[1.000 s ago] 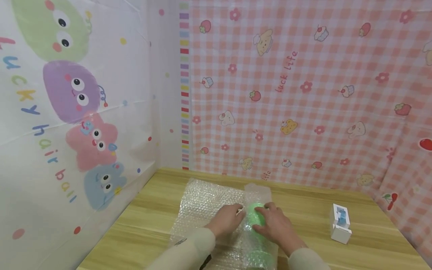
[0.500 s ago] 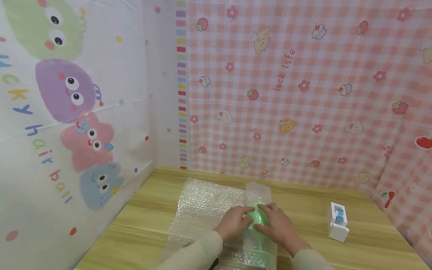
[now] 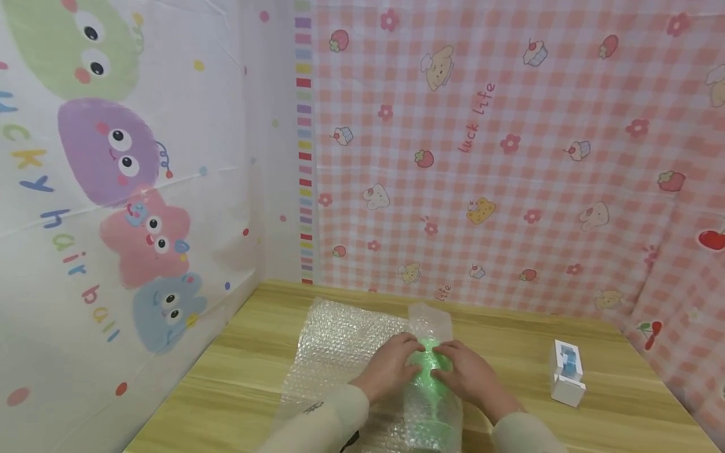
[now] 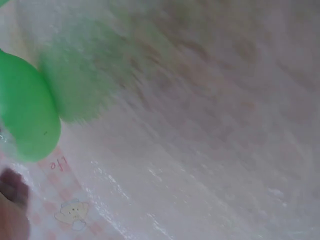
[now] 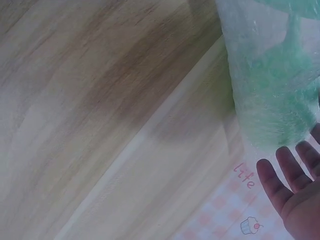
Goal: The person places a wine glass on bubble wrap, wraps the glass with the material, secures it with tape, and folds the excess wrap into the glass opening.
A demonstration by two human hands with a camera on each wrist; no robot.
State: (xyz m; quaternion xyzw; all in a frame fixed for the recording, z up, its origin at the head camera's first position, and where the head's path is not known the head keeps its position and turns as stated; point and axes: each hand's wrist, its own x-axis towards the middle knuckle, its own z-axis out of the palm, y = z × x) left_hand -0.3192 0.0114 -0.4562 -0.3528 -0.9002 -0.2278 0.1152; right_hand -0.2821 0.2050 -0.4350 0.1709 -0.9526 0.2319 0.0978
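Note:
A green goblet-shaped object (image 3: 435, 365), wide at both ends with a narrow stem, lies rolled in clear bubble wrap (image 3: 345, 346). The unrolled part of the sheet stretches left across the table. My left hand (image 3: 389, 365) holds the roll's far end from the left, its fingers bent over the wrap. From the right, my right hand (image 3: 467, 374) holds the same end, with thumb and fingers curved against it. Smooth bare green of the goblet's rounded bowl (image 4: 30, 110) shows in the left wrist view. Wrap covers the goblet in the right wrist view.
A small white tape dispenser (image 3: 567, 374) with a blue roll stands on the right of the wooden table (image 3: 510, 327). Printed cloths hang behind the table and along its left and right sides.
My left hand has come from over the flat sheet to the roll, beside my right hand. The roll has shifted slightly left. The tape dispenser stays in place.

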